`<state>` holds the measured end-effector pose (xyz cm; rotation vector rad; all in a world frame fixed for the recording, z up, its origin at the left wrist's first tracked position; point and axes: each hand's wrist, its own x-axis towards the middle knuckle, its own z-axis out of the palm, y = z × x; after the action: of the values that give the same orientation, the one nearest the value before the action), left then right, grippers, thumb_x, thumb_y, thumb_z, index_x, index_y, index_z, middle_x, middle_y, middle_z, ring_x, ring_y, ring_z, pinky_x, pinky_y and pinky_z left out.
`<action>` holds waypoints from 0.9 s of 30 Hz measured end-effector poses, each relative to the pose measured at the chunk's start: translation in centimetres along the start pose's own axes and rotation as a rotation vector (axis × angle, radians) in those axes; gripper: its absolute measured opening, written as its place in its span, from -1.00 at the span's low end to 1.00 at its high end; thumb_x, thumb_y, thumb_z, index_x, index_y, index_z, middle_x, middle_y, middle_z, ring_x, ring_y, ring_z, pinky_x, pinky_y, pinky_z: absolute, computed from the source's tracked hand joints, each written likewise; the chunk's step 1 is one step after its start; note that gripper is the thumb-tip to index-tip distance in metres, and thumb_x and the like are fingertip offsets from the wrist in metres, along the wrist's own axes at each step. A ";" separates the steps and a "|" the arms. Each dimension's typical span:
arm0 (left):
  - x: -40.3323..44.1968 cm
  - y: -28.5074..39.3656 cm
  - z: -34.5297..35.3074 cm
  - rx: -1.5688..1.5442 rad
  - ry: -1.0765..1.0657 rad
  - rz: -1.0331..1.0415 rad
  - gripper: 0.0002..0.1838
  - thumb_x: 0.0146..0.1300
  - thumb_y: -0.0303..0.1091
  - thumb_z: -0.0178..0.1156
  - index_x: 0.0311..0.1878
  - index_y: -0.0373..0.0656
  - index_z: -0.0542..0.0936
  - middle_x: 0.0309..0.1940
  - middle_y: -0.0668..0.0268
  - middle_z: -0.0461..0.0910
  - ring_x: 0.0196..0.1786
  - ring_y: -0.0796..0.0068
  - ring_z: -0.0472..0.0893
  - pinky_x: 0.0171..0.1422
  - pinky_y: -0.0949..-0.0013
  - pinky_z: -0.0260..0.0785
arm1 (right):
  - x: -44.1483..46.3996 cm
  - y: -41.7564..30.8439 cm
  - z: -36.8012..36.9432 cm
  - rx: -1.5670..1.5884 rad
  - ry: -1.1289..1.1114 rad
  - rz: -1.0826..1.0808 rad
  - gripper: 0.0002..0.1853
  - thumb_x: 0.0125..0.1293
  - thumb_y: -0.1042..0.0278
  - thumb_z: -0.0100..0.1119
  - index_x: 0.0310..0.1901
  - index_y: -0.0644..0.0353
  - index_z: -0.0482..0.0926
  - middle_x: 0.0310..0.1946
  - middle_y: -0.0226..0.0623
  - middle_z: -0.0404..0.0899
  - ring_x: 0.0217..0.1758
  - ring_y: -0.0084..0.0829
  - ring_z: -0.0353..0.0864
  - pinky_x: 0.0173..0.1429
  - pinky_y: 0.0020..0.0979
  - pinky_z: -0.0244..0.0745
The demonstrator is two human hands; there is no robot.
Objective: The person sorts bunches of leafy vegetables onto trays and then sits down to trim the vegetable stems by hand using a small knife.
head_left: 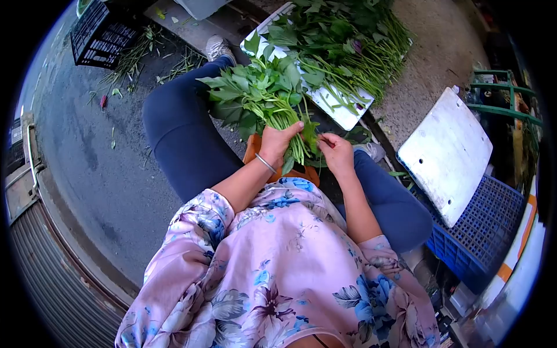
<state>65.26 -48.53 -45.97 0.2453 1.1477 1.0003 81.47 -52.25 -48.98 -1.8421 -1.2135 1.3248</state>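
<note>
My left hand [277, 142], with a bangle at the wrist, is wrapped round the stems of a bunch of leafy greens [270, 95]. The leaves fan out away from me and the cut stem ends hang below the fist. Just right of the bunch, my right hand [338, 152] has its fingers pinched on a leafy stem [310, 138] by the bunch's edge. Exactly where the fingertips meet it is hard to make out. Beyond my hands, a large heap of the same greens [354, 46] lies on a white board [348, 118].
A black crate [101, 37] stands at the upper left, with loose stems [136, 61] scattered on the ground beside it. To my right, a white panel [447, 153] leans on a blue crate [481, 214]. A green rack [505, 95] stands behind that. Something orange [252, 149] shows between my legs.
</note>
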 end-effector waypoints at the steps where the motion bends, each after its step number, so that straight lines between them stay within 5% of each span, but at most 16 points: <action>1: 0.3 -0.2 -0.4 -0.011 0.014 -0.013 -0.84 -0.04 -0.57 0.22 -0.38 -0.23 0.45 -0.52 0.33 0.51 -0.55 0.53 0.50 -0.49 0.49 0.39 | -0.1 -0.5 0.1 -0.072 0.000 -0.001 -0.84 0.08 0.49 0.15 -0.27 0.25 0.57 -0.49 -0.42 0.56 -0.49 -0.68 0.45 -0.36 -0.61 0.34; 8: 1.6 -1.1 -1.6 -0.033 0.093 -0.039 -0.86 0.03 -0.53 0.17 -0.31 -0.29 0.46 -0.46 0.24 0.53 -0.53 0.41 0.55 -0.48 0.39 0.46 | -3.0 -5.1 0.2 0.420 0.268 0.126 -0.83 0.13 0.37 0.15 -0.30 0.27 0.55 -0.58 -0.49 0.47 -0.62 -0.74 0.32 -0.55 -0.69 0.20; 10: 2.0 -1.6 -1.9 -0.095 0.127 -0.020 -0.87 0.03 -0.53 0.17 -0.32 -0.29 0.46 -0.47 0.25 0.53 -0.54 0.41 0.55 -0.47 0.39 0.46 | -4.1 -5.3 0.1 0.521 0.076 0.487 -0.65 0.19 0.05 0.04 -0.25 0.21 0.51 -0.67 -0.51 0.35 -0.66 -0.68 0.25 -0.61 -0.67 0.12; 13: 1.6 -1.0 -1.2 -0.095 0.142 -0.029 -0.89 -0.01 -0.59 0.18 -0.41 -0.24 0.47 -0.53 0.30 0.52 -0.58 0.47 0.52 -0.52 0.46 0.41 | -3.5 -1.9 1.4 1.018 -0.146 0.701 -0.53 0.21 -0.07 -0.06 -0.05 0.17 0.37 -0.61 -0.47 0.37 -0.60 -0.61 0.29 -0.60 -0.61 0.16; 16: 1.3 -1.1 -1.4 -0.033 0.127 -0.058 -0.88 0.02 -0.53 0.19 -0.36 -0.27 0.47 -0.50 0.28 0.53 -0.54 0.45 0.53 -0.47 0.43 0.43 | -2.1 -0.8 3.0 1.074 -0.110 0.729 -0.72 0.22 -0.02 -0.02 -0.26 0.01 0.40 -0.67 -0.53 0.30 -0.64 -0.61 0.25 -0.61 -0.61 0.11; 22: 1.3 -1.0 -1.7 -0.015 0.074 -0.050 -0.87 0.00 -0.55 0.19 -0.35 -0.28 0.47 -0.50 0.28 0.53 -0.52 0.45 0.54 -0.44 0.45 0.44 | -1.4 0.1 2.9 1.054 -0.128 0.709 -0.73 0.18 0.02 0.06 -0.50 -0.04 0.29 -0.74 -0.56 0.20 -0.71 -0.62 0.16 -0.65 -0.60 0.01; 24: 1.4 -1.1 -1.8 0.079 0.086 -0.019 -0.87 -0.01 -0.57 0.18 -0.35 -0.29 0.47 -0.49 0.28 0.53 -0.52 0.45 0.54 -0.43 0.45 0.44 | -1.4 0.7 3.2 1.058 -0.116 0.714 -0.76 0.18 0.03 0.06 -0.46 -0.05 0.35 -0.75 -0.58 0.17 -0.73 -0.64 0.14 -0.68 -0.60 -0.03; 27: 1.3 -2.2 -2.5 0.179 0.118 -0.026 -0.86 -0.03 -0.60 0.17 -0.34 -0.30 0.48 -0.47 0.27 0.54 -0.52 0.46 0.53 -0.44 0.45 0.44 | -1.5 2.2 3.7 0.557 -0.096 0.784 -0.84 0.21 0.09 0.03 -0.29 -0.07 0.47 -0.74 -0.62 0.12 -0.72 -0.72 0.09 -0.72 -0.66 -0.16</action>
<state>64.38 -49.55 -49.28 0.3162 1.3476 0.8991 78.61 -54.74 -51.48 -1.8787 -0.0625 1.9202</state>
